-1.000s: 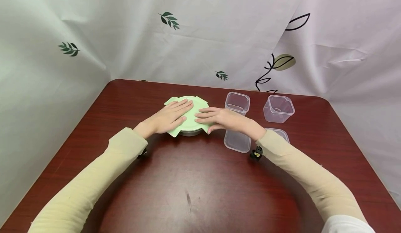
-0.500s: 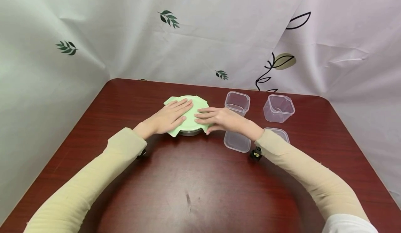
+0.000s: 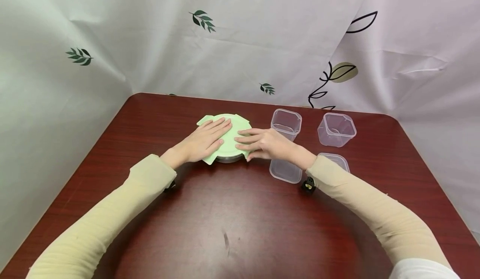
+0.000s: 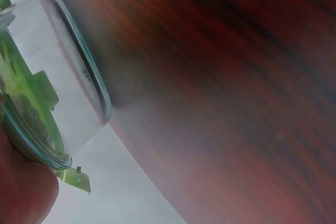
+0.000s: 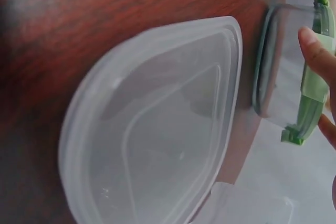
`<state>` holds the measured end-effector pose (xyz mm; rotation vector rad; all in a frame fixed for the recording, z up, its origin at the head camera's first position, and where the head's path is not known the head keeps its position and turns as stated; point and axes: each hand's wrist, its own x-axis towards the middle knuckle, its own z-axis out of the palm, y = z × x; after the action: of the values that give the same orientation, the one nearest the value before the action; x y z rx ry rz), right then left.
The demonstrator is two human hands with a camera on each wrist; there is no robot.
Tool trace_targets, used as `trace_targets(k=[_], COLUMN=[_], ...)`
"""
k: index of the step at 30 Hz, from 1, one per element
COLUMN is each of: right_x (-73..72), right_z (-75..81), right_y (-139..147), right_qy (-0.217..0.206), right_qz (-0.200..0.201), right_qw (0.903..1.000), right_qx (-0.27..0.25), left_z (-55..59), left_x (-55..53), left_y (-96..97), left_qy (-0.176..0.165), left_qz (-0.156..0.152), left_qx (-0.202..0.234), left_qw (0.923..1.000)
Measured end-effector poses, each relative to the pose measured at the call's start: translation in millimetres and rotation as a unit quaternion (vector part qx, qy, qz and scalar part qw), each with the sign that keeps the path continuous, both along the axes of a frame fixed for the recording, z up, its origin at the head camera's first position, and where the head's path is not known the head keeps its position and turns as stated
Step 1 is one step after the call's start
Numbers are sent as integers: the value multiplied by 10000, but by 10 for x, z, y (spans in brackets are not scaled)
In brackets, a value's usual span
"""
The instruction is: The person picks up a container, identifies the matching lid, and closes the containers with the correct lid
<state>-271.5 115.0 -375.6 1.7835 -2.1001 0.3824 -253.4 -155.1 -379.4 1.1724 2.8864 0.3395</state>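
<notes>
A round glass food container [image 3: 228, 159] stands toward the back of the table, a light green lid [image 3: 232, 130] with side flaps on top of it. The flaps stick outward. My left hand [image 3: 200, 141] lies flat over the lid's left part, fingers stretched across it. From the other side, my right hand [image 3: 268, 142] rests its spread fingertips on the lid's right part. In the right wrist view, the right thumb [image 5: 315, 51] touches a green flap [image 5: 315, 72] at the side. The left wrist view shows the container's clear wall [image 4: 79, 119] beneath the lid.
Right of the container stand two clear plastic tubs, a nearer tub [image 3: 286, 123] and a farther tub [image 3: 336, 131]. A flat clear lid [image 3: 286, 171] lies before the first, and another clear lid [image 3: 336, 160], partly behind the right sleeve, before the second. Patterned cloth [image 3: 225, 54] hangs behind.
Both hands stay on the green lid. The right thumb has shifted slightly at the flap's front edge. The head view has tilted a little; the tubs have not moved.
</notes>
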Motion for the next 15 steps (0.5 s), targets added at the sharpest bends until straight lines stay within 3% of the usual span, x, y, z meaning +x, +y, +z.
trace_targets(k=[7, 15], right_x=[3, -24], right_z=[-53, -45], right_y=[10, -6], right_qy=[-19, -248], right_qz=[-7, -106], right_qw=[9996, 9993], right_qx=[-286, -274], left_z=[-14, 5], left_x=[13, -2], left_y=[31, -7], left_qy=[27, 33], left_qz=[9, -17], left_qx=[-6, 115], left_qw=[10000, 9999])
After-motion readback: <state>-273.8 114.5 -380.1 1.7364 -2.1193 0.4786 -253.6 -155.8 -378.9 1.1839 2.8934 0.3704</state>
